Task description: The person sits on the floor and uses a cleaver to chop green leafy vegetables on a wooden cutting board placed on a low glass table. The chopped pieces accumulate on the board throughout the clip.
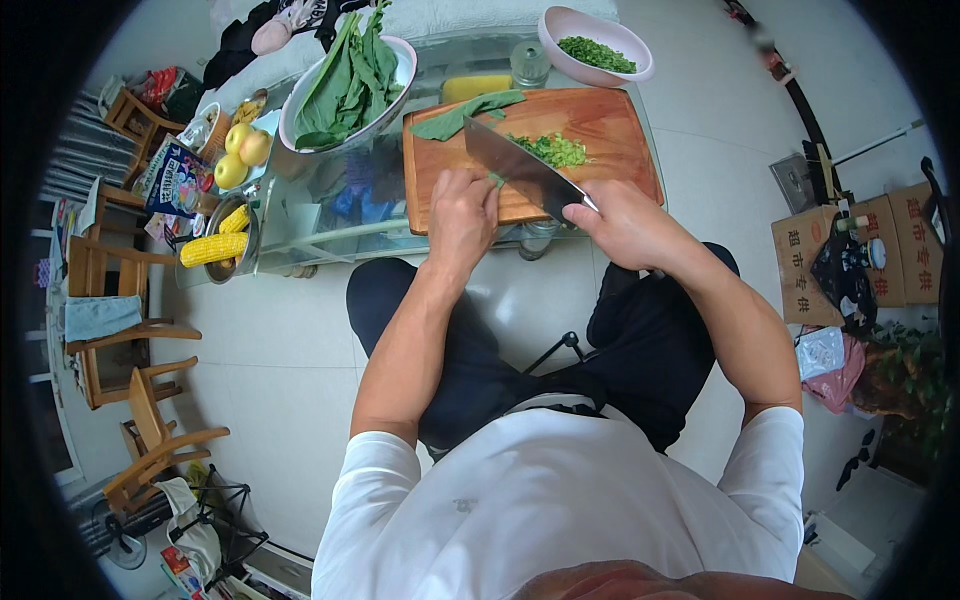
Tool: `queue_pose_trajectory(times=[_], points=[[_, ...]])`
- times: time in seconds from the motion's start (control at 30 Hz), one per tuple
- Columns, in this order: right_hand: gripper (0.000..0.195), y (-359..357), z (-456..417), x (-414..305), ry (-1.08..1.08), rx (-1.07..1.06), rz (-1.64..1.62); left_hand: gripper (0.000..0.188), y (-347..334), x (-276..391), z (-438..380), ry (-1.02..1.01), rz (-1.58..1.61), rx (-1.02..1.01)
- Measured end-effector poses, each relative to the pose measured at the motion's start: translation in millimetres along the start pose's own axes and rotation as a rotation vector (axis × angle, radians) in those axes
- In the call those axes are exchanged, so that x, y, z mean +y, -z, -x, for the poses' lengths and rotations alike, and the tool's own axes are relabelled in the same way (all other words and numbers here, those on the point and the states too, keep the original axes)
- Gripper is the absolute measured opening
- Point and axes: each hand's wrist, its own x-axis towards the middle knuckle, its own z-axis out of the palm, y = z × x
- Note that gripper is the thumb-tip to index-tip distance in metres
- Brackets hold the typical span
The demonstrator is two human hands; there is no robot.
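Note:
My right hand (619,223) grips a cleaver (521,165) by its handle, the broad blade slanting over a wooden cutting board (615,142). My left hand (463,217) rests on the board's near left part with fingers curled beside the blade. A bit of green shows between its fingertips and the blade; what lies under the fingers is hidden. Chopped green pieces (559,150) are heaped just beyond the cleaver. A long green leaf (465,116) lies across the board's far left part.
A bowl of leafy greens (409,56) stands at the back left, a pink bowl (551,37) of chopped greens at the back right. Apples (231,171) and a metal bowl (253,244) with corn are further left. The board rests on a glass table (330,244).

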Motion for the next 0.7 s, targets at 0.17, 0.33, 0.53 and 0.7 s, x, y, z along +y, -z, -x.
queue_pose_trajectory(times=[0.17,0.33,0.53,0.7], points=[[0.040,-4,-6,-8,-0.046,-0.051,0.073,0.013,2,3,-2,-0.014,-0.013,-0.014],[0.039,-22,-24,-3,-0.043,0.031,0.067,0.011,2,3,-3,-0.036,-0.017,-0.006],[0.038,-18,-13,11,0.009,0.117,-0.085,0.011,0,-2,1,-0.050,0.002,0.002],[0.040,-8,-5,3,-0.007,0.018,-0.013,0.012,-2,-2,0,-0.049,-0.006,0.010]])
